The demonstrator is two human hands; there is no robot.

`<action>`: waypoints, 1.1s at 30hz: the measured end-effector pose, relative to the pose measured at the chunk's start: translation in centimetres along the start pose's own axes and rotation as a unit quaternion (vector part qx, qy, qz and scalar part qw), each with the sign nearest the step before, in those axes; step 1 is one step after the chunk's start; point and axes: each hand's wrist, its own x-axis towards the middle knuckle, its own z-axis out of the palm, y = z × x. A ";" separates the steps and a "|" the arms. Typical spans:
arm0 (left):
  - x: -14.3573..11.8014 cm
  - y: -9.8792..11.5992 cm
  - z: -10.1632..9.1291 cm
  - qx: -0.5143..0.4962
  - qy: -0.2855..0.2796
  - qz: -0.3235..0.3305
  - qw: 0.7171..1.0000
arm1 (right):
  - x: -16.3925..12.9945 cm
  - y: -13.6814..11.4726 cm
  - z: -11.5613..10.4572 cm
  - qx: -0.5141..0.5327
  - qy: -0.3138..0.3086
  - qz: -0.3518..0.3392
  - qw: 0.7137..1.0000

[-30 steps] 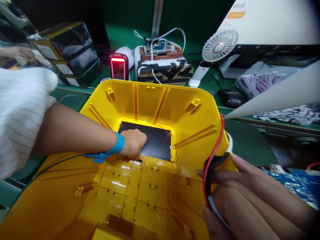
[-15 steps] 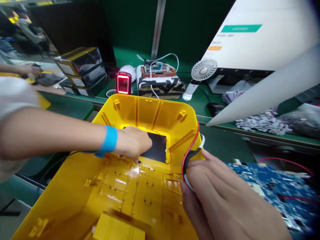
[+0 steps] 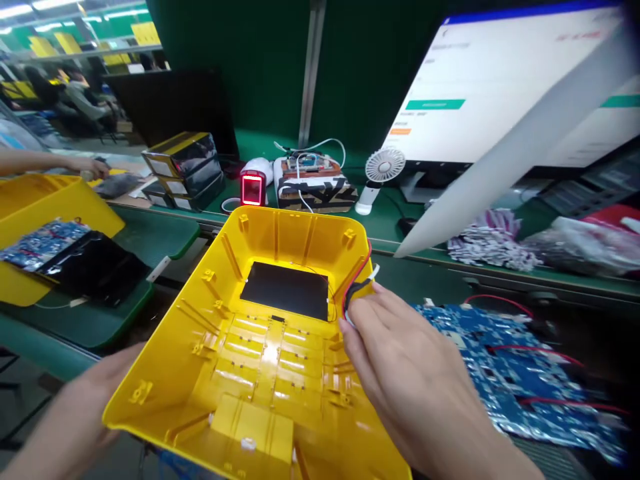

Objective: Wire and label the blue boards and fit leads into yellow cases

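An open yellow plastic housing point(image 3: 260, 360), tilted, holds a flat black panel point(image 3: 286, 291) at its far end.

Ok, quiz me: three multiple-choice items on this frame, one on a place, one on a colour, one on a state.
1. Where does the black panel lie?
A. in the yellow housing's far recess
B. on the blue circuit board
C. under the fan

2. What colour does the scanner glow?
A. green
B. red
C. white

3. How does the right hand stand?
A. open above the keyboard
B. flat on the monitor
C. pinning wires to the housing's right wall

Answers:
1 A: the panel sits inside the yellow housing.
2 B: its face is lit red.
3 C: its fingers press the red and black wires at the rim.
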 end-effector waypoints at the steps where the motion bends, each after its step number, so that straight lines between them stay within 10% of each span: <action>1: -1.1 0.3 2.0 -0.001 -0.001 0.015 1.000 | 0.0 0.0 -0.1 0.007 -0.004 0.002 1.000; 5: -3.2 1.5 6.1 0.003 -0.026 0.066 0.997 | -0.1 -0.2 -0.5 0.019 -0.010 0.009 1.000; 21: -2.0 2.0 4.8 -0.074 -0.055 0.068 0.993 | -0.9 0.4 -1.4 0.016 -0.049 0.050 0.997; 33: 1.7 11.3 4.3 -0.196 -0.171 0.197 0.945 | 1.5 11.6 -10.7 0.171 0.035 0.283 0.943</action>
